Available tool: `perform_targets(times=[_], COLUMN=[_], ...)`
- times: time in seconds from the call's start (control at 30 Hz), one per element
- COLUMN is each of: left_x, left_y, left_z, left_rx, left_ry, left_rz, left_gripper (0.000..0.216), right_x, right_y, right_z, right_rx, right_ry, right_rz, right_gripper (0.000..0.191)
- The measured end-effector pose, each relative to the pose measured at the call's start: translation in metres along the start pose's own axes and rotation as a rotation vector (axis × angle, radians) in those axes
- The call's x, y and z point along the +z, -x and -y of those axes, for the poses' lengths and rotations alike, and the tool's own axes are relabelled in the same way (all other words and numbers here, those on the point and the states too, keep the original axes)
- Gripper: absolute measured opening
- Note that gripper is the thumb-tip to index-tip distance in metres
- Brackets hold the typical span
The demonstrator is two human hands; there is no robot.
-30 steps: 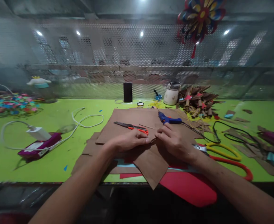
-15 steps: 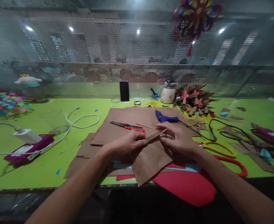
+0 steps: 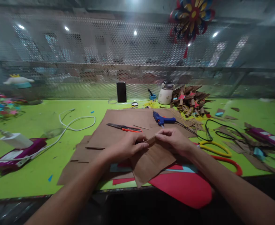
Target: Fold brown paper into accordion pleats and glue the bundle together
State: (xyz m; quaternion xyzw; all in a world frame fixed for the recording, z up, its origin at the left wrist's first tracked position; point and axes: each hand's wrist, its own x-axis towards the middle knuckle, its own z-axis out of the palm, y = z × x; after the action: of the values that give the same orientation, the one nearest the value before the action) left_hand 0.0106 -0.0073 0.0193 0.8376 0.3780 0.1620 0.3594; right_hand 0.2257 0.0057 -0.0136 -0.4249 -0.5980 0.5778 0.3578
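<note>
Paper (image 3: pixel 152 165) near worktop (image 3: pixel 32 175) front edge; left hand (image 3: pixel 129 145) and right hand (image 3: pixel 173 140) fingers clamped on its top edge. Even pinching should keep that edge straight.

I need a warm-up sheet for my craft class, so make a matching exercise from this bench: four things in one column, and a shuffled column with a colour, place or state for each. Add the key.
Column one
1. Glue gun
2. Scissors
3. Brown paper piece
4. Bottle

Column two
A. Held at its upper edge by the left hand and the right hand
B. Pale, standing upright
C. Mainly blue, lying down
D. Yellow and orange-red handles

Right pairs
1-C
2-D
3-A
4-B
</note>
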Motion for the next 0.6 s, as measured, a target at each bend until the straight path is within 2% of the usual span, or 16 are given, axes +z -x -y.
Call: perform_targets(times=[0.27, 0.4, 0.6], left_x=[0.004, 0.001, -0.008], left_y=[-0.002, 0.000, 0.004], left_z=[0.004, 0.001, 0.000], left_rx=[0.026, -0.036, -0.086], left_ry=[0.034, 0.018, -0.051], left_rz=[-0.026, -0.042, -0.029], left_gripper=[0.022, 0.024, 0.029], right_x=[0.002, 0.001, -0.005], right_y=[0.005, 0.007, 0.006], right_z=[0.006, 0.007, 0.006], right_rx=[-0.193, -0.262, -0.245], right_ry=[0.180, 0.219, 0.177], right_rz=[-0.029, -0.097, -0.115], right_gripper=[0.030, 0.028, 0.029])
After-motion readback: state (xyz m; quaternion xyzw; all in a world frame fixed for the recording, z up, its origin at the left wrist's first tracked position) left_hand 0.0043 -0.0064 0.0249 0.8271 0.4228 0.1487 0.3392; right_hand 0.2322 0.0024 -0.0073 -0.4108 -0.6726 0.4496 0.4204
